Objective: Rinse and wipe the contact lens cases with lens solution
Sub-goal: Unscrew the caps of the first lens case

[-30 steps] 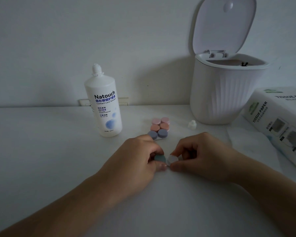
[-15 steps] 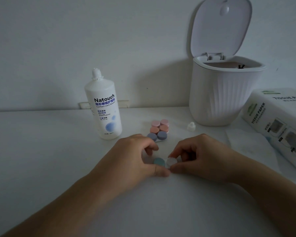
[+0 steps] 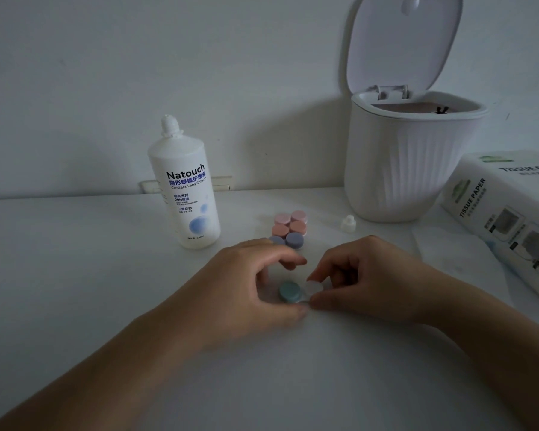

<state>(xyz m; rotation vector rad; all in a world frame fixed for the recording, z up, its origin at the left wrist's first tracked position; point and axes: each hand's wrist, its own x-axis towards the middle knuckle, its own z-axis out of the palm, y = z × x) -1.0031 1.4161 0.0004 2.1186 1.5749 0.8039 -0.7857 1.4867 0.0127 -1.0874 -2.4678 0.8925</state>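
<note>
While right hand (image 3: 364,275) pinches white cap (image 3: 313,287) | left hand (image 3: 249,284) loosely curled, empty | bin (image 3: 411,169) lid up

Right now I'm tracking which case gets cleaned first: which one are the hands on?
The case with the teal and white caps, lying between both hands; the pink, peach and purple cases sit untouched farther back.

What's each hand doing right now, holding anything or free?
Left hand: fingers curved around the teal cap of the lens case, thumb at its near edge; no clear grip.
Right hand: pinching the white cap between thumb and fingertips.
</note>
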